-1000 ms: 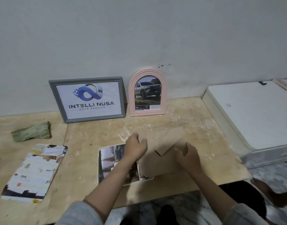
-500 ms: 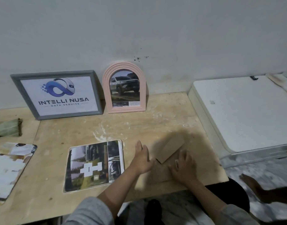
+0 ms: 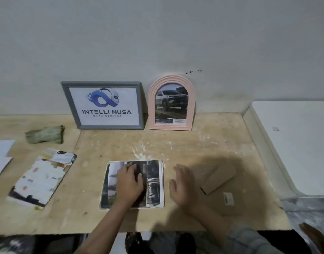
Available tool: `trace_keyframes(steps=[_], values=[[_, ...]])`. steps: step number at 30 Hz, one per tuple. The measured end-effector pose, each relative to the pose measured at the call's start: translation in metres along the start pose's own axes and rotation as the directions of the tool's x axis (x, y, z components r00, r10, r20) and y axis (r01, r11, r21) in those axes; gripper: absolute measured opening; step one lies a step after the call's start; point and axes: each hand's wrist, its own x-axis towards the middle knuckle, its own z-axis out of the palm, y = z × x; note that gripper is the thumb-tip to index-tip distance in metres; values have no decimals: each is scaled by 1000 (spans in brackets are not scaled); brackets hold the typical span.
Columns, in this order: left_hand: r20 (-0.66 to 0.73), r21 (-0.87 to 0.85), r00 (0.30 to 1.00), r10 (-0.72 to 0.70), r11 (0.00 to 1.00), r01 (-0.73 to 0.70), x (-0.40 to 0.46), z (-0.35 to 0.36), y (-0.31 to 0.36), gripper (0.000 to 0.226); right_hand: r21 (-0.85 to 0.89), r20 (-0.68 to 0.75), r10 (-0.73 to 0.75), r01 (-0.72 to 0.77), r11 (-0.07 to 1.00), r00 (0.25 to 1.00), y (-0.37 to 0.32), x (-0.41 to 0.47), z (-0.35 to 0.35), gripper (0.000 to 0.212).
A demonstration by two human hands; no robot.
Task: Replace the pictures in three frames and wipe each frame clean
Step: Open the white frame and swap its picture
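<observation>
A white frame (image 3: 163, 182) lies flat near the table's front edge with a dark collage picture (image 3: 153, 189) in it. My left hand (image 3: 129, 182) rests on that picture, fingers spread and slightly curled, gripping nothing. Just right of the frame, my right hand (image 3: 181, 186) hovers open and empty. A brown backing board with its fold-out stand (image 3: 219, 177) lies on the table right of my right hand. Against the wall lean a grey frame (image 3: 102, 105) with a logo print and a pink arched frame (image 3: 171, 102) with a truck picture.
A folded green cloth (image 3: 45, 135) lies at the back left. A loose printed picture (image 3: 39, 177) and white paper (image 3: 0, 153) lie at the left. A white box (image 3: 295, 143) stands beside the table on the right. A small label (image 3: 228, 198) lies near the board.
Both hands have left the backing board, which now lies to the right. My left hand has moved left onto the picture in the white frame; my right hand has moved beside it.
</observation>
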Motion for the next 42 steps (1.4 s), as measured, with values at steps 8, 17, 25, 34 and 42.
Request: trace_keyframes(steps=[8,17,25,34,42], values=[[87,342,992,-95,938,59,37,-52,-69,57,-357,260,71,27,934,963,-49,50,36,49],[240,336,968,-75,942,-11,54,-60,-87,66,-494,343,339,-139,858,876,-58,59,47,79],[161,253,986,-53,967,10,57,-66,-85,63,-449,296,404,-247,859,866,-66,57,49,78],[-17,33,999,-30,999,30,52,-64,-83,26,-165,178,336,-308,937,925,-68,50,38,44],[-123,-124,988,-89,990,73,49,-70,-76,10,283,165,432,-462,840,887,-66,53,23,19]])
